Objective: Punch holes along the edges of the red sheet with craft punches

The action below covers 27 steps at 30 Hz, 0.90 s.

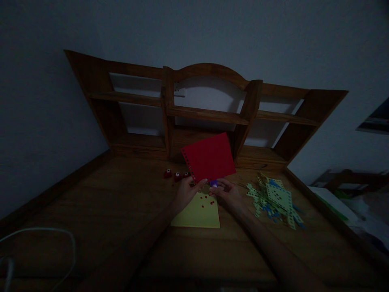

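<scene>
A sheet of red paper (209, 157) is raised in front of me, with a row of punched holes along its left edge. My left hand (186, 195) pinches its lower edge. My right hand (228, 194) is closed around a small purple paper punch (214, 183), which sits at the paper's lower edge. Beneath both hands lies yellow paper (196, 215) with several tiny red cut-outs (212, 203) scattered on it. Several red punches (177, 177) with pale tops stand on the desk behind my left hand; the red sheet and fingers partly cover that area.
To the right lies a heap of punched yellow-green and blue paper strips (278, 198). A wooden shelf unit (209, 115) rises along the desk's back. A white cable (73, 239) curls at the lower left. Raised edges border the wooden desk (121, 194).
</scene>
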Each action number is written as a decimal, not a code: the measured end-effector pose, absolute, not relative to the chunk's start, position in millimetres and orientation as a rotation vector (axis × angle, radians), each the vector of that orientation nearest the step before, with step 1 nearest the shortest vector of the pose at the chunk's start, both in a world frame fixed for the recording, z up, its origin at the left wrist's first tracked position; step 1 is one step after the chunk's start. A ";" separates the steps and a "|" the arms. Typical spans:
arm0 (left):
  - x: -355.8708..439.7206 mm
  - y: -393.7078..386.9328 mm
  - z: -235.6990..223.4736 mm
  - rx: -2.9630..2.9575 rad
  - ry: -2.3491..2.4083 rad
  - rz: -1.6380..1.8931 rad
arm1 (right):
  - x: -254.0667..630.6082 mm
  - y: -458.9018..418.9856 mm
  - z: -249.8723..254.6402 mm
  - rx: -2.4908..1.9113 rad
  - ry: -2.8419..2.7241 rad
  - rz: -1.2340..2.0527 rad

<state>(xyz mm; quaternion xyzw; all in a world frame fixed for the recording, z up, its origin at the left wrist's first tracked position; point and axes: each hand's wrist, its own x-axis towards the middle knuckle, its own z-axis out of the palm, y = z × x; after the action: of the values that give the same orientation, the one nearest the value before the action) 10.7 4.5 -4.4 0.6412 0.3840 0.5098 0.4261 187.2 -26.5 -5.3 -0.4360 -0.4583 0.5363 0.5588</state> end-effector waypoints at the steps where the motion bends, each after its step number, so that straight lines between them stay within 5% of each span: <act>1: 10.6 5.1 -5.6 1.598 0.955 1.271 | 187.1 -26.8 -5.0 -1.029 -1.082 1.266; 27: 10.3 5.6 -7.9 1.626 0.994 1.258 | 185.5 -26.9 -1.7 -0.999 -1.096 1.249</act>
<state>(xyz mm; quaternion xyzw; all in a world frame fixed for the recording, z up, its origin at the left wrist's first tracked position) 10.3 5.6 -7.9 0.6476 0.3957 0.5008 0.4161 185.5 -26.9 -1.7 -0.4247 -0.4661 0.5313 0.5657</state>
